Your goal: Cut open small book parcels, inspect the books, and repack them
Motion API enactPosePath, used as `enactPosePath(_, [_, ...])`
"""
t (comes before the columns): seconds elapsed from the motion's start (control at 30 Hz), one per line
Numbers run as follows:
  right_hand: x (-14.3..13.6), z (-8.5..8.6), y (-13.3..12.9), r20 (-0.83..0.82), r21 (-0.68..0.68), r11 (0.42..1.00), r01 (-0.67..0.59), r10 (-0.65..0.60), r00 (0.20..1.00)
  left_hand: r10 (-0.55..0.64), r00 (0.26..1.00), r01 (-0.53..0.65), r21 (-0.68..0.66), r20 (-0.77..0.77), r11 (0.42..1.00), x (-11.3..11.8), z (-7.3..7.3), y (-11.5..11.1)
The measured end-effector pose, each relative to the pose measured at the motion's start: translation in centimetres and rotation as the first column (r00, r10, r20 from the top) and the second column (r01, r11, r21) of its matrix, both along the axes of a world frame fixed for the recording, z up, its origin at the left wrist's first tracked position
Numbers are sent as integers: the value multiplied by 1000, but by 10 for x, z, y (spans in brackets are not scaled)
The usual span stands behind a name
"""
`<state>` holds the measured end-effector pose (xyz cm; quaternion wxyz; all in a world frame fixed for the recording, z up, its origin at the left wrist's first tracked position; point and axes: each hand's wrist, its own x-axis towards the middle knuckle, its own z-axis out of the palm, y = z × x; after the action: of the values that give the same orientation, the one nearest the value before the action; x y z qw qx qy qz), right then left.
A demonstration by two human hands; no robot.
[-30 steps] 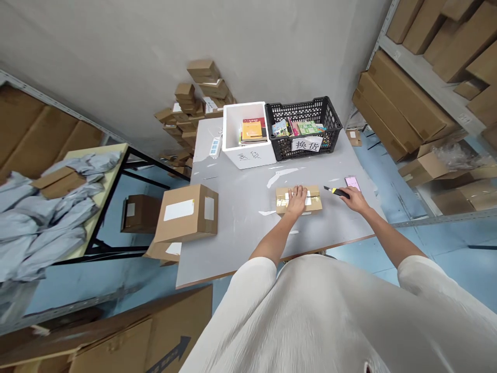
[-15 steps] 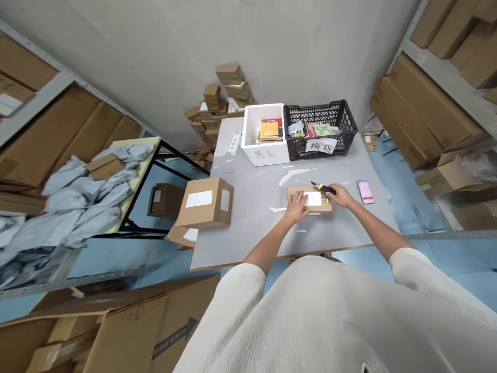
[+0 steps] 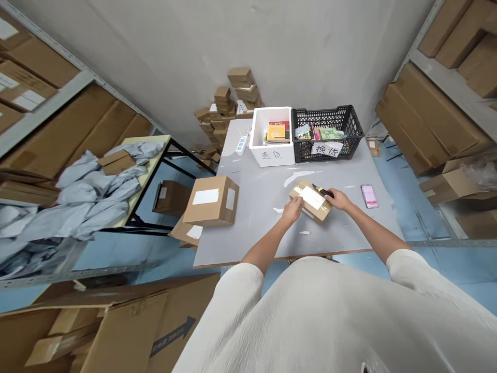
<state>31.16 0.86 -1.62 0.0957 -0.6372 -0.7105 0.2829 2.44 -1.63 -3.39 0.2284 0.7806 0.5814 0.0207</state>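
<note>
A small taped cardboard box [image 3: 323, 211] with a white label on top lies turned at an angle on the grey table [image 3: 256, 233]. My left hand [image 3: 293, 209] grips its left corner, fingers closed against the cardboard. At the box's right side, my right hand [image 3: 337, 199] is wrapped round a utility knife [image 3: 320, 190] with a black and yellow handle. The knife points up and left, over the label's upper right edge. Whether the right fingers also touch the box cannot be told.
Behind the box stand a white foam bin [image 3: 274, 155] and a black crate [image 3: 351, 140], both holding books. A larger carton [image 3: 212, 202] sits at the table's left edge. A phone [image 3: 369, 196] lies on the right, and a power strip [image 3: 241, 145] beside the bin.
The small box has turned clockwise and looks slightly tilted. My left hand has gone from lying flat on its top to gripping its left corner. The knife stays in my right hand.
</note>
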Motion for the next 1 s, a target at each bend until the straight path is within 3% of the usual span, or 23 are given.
enactPosePath(0.17, [-9, -4, -24, -88, -21, 996, 90, -92, 992, 57, 996, -59, 28, 71, 998, 4, 4, 11])
enactPosePath(0.37, [-21, -16, -41, -394, -146, 978, 148, -195, 898, 86, 994, -89, 38, 74, 995, 13, 9, 15])
enactPosePath(0.53, [-9, -12, -17, -354, -77, 972, 220, -233, 906, 124, 992, -126, 59, 27, 990, 41, 12, 14])
enactPosePath(0.73, [-3, -10, 15, -316, -53, 970, 238, -242, 918, 193, 979, -198, -99, -59, 975, 87, 6, 5])
enactPosePath(0.83, [-5, -15, 18, -307, -29, 976, 216, -214, 927, 129, 986, -144, -161, -103, 976, 93, 1, 4])
enactPosePath(1.0, [-2, -22, 12, -279, 23, 967, 252, -236, 931, -164, 974, 123, -245, -154, 962, 74, 2, 17])
